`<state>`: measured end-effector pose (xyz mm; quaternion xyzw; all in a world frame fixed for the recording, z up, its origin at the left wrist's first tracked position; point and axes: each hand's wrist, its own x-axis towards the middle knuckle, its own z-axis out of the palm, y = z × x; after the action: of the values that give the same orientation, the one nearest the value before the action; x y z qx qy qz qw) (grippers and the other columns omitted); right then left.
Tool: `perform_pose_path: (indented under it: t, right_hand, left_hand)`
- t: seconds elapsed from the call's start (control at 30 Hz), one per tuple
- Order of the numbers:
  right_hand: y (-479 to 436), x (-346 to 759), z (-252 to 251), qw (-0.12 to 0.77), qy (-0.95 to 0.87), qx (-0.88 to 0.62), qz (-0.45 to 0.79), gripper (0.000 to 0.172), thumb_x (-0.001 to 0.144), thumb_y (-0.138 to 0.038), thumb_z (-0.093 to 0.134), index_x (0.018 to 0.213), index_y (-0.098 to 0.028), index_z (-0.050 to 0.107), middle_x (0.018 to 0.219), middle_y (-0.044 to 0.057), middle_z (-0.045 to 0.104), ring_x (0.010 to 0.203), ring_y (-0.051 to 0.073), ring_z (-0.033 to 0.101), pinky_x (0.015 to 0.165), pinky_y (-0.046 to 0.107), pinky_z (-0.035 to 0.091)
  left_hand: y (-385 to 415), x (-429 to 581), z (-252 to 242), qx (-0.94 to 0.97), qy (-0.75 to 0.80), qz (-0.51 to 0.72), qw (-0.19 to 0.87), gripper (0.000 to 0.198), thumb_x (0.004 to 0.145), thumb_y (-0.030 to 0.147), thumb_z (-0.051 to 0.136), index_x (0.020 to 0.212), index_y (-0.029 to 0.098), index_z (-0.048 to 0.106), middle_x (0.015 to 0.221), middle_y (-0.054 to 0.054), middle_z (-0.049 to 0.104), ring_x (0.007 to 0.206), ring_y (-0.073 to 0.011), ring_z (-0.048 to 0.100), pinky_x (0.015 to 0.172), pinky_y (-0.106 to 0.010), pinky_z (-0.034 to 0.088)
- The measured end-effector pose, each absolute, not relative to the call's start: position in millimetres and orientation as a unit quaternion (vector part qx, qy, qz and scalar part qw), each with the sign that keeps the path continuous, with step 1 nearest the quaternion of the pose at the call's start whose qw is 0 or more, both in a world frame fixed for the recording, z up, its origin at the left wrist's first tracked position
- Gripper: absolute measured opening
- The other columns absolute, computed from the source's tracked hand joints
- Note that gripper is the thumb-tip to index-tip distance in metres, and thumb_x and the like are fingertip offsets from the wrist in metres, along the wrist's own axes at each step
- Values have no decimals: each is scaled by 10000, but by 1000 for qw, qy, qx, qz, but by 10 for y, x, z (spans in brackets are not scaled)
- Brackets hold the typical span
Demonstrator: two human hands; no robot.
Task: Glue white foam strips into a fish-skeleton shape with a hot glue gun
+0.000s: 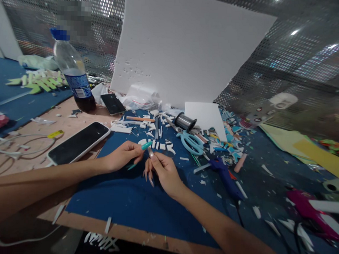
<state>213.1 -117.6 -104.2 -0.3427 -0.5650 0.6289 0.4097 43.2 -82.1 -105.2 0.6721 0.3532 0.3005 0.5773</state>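
My left hand [123, 155] is pinched closed near a small teal piece [146, 145] at its fingertips, over the blue mat [133, 203]. My right hand [162, 170] sits just beside it, fingers curled, thumb and forefinger meeting at a tiny pale bit I cannot make out. Both hands have long nails. Small white foam scraps [160, 145] lie just beyond the fingertips.
A phone in a white case [77, 143] lies left. Teal scissors [191, 142], a wire spool [185, 121], a blue glue gun [226, 178] and a pink glue gun [311, 211] lie right. A cola bottle [73, 75] and large white foam board [186, 49] stand behind.
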Motion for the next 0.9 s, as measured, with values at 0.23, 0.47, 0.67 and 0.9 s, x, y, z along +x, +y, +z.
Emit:
perform_pose_path:
  t: [0.23, 0.47, 0.67, 0.9]
  right_hand:
    - [-1169, 2121, -1069, 394, -568, -365, 623, 412, 879, -454, 478, 578, -172, 483, 443, -48, 471, 363, 72, 466, 389, 195, 403]
    - [-1167, 2114, -1058, 388, -566, -363, 630, 424, 872, -469, 480, 565, -177, 469, 442, -53, 451, 370, 69, 462, 395, 188, 413]
    - [-1169, 2106, -1058, 379, -583, -365, 620, 455, 856, -509, 482, 548, -174, 480, 457, -49, 448, 370, 71, 467, 373, 188, 398]
    - [-1183, 2088, -1061, 378, -582, -379, 612, 455, 869, -522, 444, 572, -178, 475, 442, -49, 478, 344, 66, 443, 356, 182, 381]
  left_hand:
    - [-850, 444, -1006, 680, 357, 303, 564, 569, 781, 638, 453, 481, 155, 437, 450, 42, 384, 443, -66, 310, 463, -225, 238]
    - [-849, 426, -1047, 682, 371, 336, 534, 589, 806, 614, 449, 447, 147, 473, 432, 26, 421, 442, -71, 351, 488, -230, 277]
    - [-858, 440, -1050, 697, 387, 340, 499, 650, 809, 669, 371, 416, 157, 448, 389, 26, 380, 407, -70, 325, 451, -232, 266]
    - [-928, 437, -1036, 743, 391, 388, 380, 613, 880, 574, 338, 433, 158, 392, 445, 26, 405, 442, -67, 359, 491, -222, 303]
